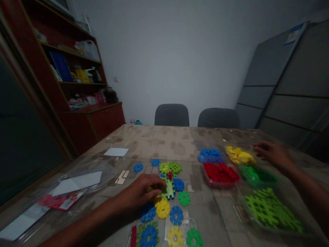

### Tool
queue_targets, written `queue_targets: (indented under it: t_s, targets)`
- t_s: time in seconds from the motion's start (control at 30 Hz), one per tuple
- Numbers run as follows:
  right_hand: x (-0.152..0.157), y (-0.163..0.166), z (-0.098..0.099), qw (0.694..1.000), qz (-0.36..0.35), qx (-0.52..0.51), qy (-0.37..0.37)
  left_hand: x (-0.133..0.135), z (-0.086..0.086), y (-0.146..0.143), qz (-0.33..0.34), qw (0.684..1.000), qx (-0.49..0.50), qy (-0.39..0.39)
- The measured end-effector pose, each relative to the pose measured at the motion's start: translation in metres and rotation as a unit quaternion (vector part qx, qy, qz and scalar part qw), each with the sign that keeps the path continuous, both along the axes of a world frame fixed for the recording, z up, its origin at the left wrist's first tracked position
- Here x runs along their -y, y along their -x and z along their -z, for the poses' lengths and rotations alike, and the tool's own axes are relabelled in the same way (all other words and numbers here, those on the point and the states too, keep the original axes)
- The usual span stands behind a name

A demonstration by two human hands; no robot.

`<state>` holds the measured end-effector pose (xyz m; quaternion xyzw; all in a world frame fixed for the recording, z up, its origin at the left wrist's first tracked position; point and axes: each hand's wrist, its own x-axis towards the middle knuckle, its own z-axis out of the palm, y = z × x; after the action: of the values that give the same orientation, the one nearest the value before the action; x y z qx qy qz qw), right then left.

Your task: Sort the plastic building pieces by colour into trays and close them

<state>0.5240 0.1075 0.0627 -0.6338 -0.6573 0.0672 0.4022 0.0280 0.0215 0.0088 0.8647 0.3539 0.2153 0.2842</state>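
Observation:
My left hand (147,188) is closed on an assembly of plastic building pieces (169,188), light green with blue, yellow and red parts, lying on the table. Its fingertips and thumb meet at the assembly's left side and hide part of it. Beside it lie a blue disc (178,185), a green disc (184,198) and a yellow disc (162,208), all with notched rims. Over on the right, my right hand (267,152) hangs by the edge of a clear tub of yellow pieces (239,156). Its fingers are bent together; what they hold, if anything, is too dim to name.
Tubs of blue (210,155), red (221,174) and green pieces (253,175) stand at right, with a tub of light-green square pieces (272,209) nearer. Clear packaging (84,171) and a white card (116,152) lie at left. Two chairs (171,115) stand beyond the table.

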Motion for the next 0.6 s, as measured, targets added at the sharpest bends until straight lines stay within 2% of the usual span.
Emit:
queue_targets:
  t_s: [0.1, 0.2, 0.27, 0.33, 0.43, 0.6]
  targets:
    - [0.016, 0.019, -0.007, 0.999, 0.011, -0.024, 0.019, -0.001, -0.001, 0.001, -0.016, 1.000, 0.011, -0.015]
    - [0.039, 0.063, -0.021, 0.998, -0.031, -0.040, 0.035, -0.004, -0.004, 0.003, -0.041, 0.999, 0.021, -0.026]
    - [0.061, 0.103, -0.027, 0.992, -0.105, -0.050, 0.042, -0.006, -0.005, 0.004, -0.053, 0.998, 0.015, -0.033]
    - [0.085, 0.143, -0.025, 0.978, -0.197, -0.007, 0.065, -0.007, -0.004, 0.007, -0.055, 0.998, 0.002, -0.038]
    - [0.116, 0.188, 0.002, 0.940, -0.300, 0.060, 0.151, -0.007, 0.002, 0.010, -0.023, 0.999, -0.020, -0.039]
    - [0.127, 0.209, 0.070, 0.938, -0.312, 0.052, 0.142, -0.002, 0.011, 0.010, 0.026, 0.998, -0.042, -0.029]
